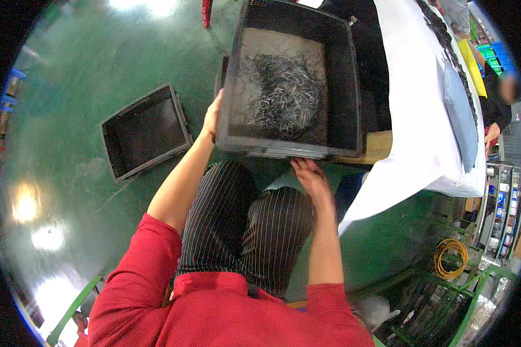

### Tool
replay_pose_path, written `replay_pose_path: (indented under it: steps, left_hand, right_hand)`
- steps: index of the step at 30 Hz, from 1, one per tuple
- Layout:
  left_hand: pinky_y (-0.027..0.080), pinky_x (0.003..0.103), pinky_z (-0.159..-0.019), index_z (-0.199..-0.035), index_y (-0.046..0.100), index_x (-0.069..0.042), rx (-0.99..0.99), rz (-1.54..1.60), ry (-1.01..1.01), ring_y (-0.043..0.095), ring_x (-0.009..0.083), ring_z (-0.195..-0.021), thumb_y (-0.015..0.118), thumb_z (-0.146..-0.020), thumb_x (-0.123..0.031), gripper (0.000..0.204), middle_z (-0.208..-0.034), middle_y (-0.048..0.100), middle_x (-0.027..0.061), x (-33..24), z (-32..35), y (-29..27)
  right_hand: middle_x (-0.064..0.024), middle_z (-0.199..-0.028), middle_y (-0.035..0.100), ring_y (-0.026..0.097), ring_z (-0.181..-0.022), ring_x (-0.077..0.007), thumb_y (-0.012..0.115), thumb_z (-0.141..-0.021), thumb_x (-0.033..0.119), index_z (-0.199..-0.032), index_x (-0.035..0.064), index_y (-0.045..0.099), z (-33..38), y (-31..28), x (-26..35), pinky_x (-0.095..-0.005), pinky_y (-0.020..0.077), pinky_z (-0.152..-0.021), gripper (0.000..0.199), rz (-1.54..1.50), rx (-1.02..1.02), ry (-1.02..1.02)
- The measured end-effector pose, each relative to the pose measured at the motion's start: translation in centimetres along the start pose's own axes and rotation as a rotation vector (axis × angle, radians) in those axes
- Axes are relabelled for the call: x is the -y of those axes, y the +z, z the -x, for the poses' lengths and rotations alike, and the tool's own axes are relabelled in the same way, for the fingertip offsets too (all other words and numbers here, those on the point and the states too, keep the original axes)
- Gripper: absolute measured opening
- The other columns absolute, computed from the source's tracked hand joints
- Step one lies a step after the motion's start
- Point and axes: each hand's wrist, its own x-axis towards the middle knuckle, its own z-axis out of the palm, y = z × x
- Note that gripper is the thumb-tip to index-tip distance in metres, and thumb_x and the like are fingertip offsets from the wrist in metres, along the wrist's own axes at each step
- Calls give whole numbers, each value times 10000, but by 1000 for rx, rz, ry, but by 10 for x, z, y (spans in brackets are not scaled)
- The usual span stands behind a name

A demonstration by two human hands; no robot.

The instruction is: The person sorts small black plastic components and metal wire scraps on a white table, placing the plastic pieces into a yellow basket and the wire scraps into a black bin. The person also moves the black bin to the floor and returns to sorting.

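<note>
A dark grey plastic crate (342,87) is in front of me at the top centre. Inside lies a tangled heap of thin, curly dark strips (289,92) on a pale, dirty bottom; I cannot make out their material. My left hand (213,118) grips the crate's left side, its fingertips partly hidden by the wall. At the near side, my right hand (312,176) has its fingers bent up against the lower edge, slightly smeared, with the tips hidden under the rim.
A second dark crate (147,133) stands on the green floor (69,115) to the left. On the right, a white sheet (417,127) drapes a table, its corner hanging near my right arm. A coiled yellow hose (450,259) hangs lower right. Another person (495,115) is at far right.
</note>
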Motion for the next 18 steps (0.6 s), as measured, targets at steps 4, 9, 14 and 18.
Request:
replay_pose_path:
  steps: [4,9,14,18]
  left_hand:
    - [-1,514,-1050,-1346,361,-210,-51,-612,266,257,213,-1312,244,-915,-513,540,-1387,352,25,22,-33,-30]
    - [166,473,-1039,-1279,453,-173,-150,-1001,465,355,223,-1261,229,-931,-458,502,-1317,440,80,2,-24,-32]
    - [377,320,-930,-1108,557,-24,-692,-849,613,539,233,-1046,429,-888,-213,317,-1103,581,131,-26,13,-126]
    - [295,443,-990,-1225,404,10,-1395,-765,644,387,343,-1161,651,-701,-202,617,-1219,440,204,15,52,-202]
  right_hand:
    - [-111,-1049,539,526,-1033,-239,591,-724,-26,-1031,19,473,-2,27,0,-385,399,-889,331,-60,-239,-59]
    - [-160,-1051,532,533,-991,-320,613,-722,4,-1021,29,466,-6,5,7,-448,403,-913,334,-136,-129,-18]
    - [-214,-1131,505,416,-1161,-422,567,-761,77,-1093,-34,467,-7,30,15,-527,358,-957,364,-242,45,148]
    - [-183,-1104,534,473,-1110,-399,573,-768,135,-1052,-32,506,-11,25,14,-513,354,-959,336,-305,-45,104]
